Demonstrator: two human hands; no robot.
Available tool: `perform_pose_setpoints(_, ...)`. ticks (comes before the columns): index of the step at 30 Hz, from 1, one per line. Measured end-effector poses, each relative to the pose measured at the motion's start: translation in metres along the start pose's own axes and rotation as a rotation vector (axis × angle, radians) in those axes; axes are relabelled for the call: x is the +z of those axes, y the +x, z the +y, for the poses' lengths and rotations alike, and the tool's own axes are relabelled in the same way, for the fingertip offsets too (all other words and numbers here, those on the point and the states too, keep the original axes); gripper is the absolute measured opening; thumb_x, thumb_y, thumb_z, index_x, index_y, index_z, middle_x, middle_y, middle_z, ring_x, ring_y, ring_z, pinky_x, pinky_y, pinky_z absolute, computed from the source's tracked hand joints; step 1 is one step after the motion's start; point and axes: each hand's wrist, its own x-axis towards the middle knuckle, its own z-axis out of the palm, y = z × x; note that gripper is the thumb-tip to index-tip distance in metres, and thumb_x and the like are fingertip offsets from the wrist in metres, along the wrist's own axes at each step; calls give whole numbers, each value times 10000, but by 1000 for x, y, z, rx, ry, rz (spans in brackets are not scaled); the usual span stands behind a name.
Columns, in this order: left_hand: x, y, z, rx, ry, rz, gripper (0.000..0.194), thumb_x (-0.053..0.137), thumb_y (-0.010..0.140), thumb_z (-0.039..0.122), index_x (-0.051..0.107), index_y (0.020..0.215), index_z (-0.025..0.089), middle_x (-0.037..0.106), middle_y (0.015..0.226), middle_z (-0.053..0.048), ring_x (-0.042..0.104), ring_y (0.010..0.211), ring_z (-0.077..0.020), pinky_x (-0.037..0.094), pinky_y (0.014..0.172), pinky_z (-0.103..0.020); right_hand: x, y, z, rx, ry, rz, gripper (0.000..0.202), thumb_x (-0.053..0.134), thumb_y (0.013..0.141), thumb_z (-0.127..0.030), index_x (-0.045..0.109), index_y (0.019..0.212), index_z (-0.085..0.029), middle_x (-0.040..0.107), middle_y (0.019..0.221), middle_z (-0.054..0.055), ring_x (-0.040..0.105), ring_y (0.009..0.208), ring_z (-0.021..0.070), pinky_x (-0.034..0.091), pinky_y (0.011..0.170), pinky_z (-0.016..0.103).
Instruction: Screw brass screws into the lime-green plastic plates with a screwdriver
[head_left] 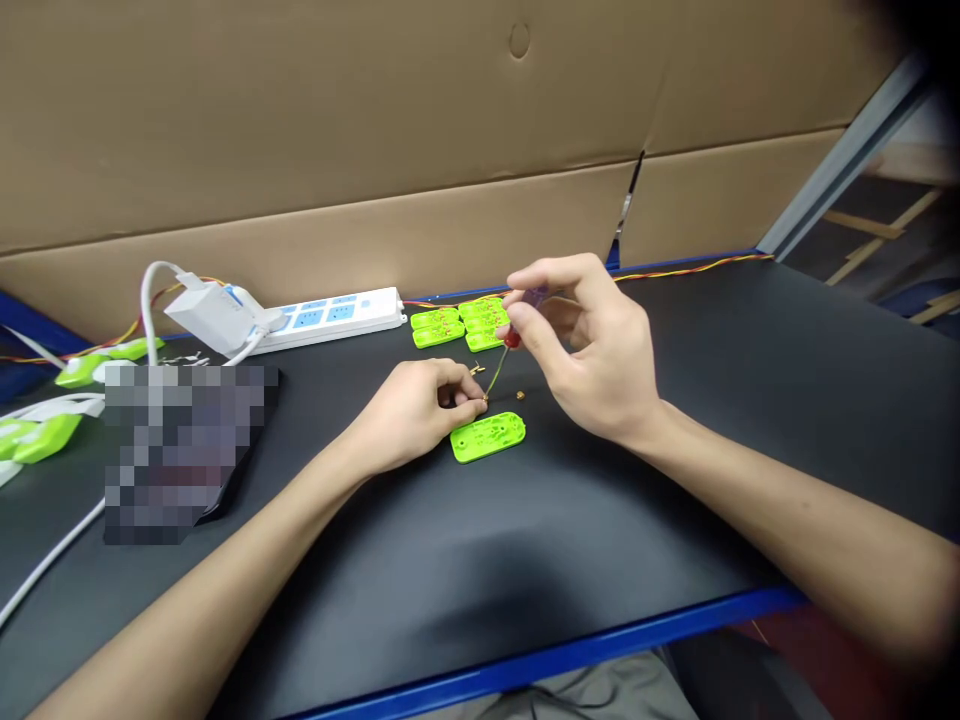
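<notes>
My right hand [596,345] is closed on the handle of a screwdriver [513,338], whose red collar shows below my fingers. The thin shaft slants down to the fingertips of my left hand [420,412]. These fingertips pinch a tiny brass-coloured part [485,398] at the shaft's tip. Just in front of them lies a bright green oval shell [488,437], its moulded inside facing up. Small brass pieces [478,369] lie behind my left fingertips, and another brass piece [520,395] rests to their right.
Behind my hands are several green shells [438,327] with small parts inside. A white power strip [330,318] with a plugged-in adapter [214,315] stands at the back left. A blurred-out dark device [191,450], white cables and green pieces [45,437] lie left. Cardboard [337,130] walls the back.
</notes>
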Motion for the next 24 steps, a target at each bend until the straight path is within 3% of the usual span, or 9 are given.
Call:
perform_pose_setpoints(8,1,-1,0,12,14,2,159,618,821,322,691,798,182,672,742,22,550,614,-112,389,598,-226,1,-1,-2,20,104,-73,208,557,920,-204,572,1121,-256,658,1085,6,711,878,145,633,781,318)
perform_pose_setpoints(15,2,0,2,33,19,7,138,613,810,291,651,767,165,649,725,17,547,616,-115,388,596,-227,3,1,-5,-47,47,-203,395,479,946,-180,495,1332,-259,619,1312,31,658,1113,183,599,925,351)
perform_pose_setpoints(19,3,0,1,60,13,3,122,602,807,270,635,756,165,645,728,16,561,640,-121,397,607,-223,7,3,-5,-88,-34,-170,443,505,934,-173,486,1358,-301,648,1230,23,661,1045,179,597,904,349)
perform_pose_setpoints(24,3,2,1,70,-19,-1,116,588,804,248,636,744,161,643,713,14,574,646,-127,402,614,-224,10,3,-11,-107,-139,-121,295,565,919,-249,595,1212,-244,635,1011,36,636,854,147,600,784,306)
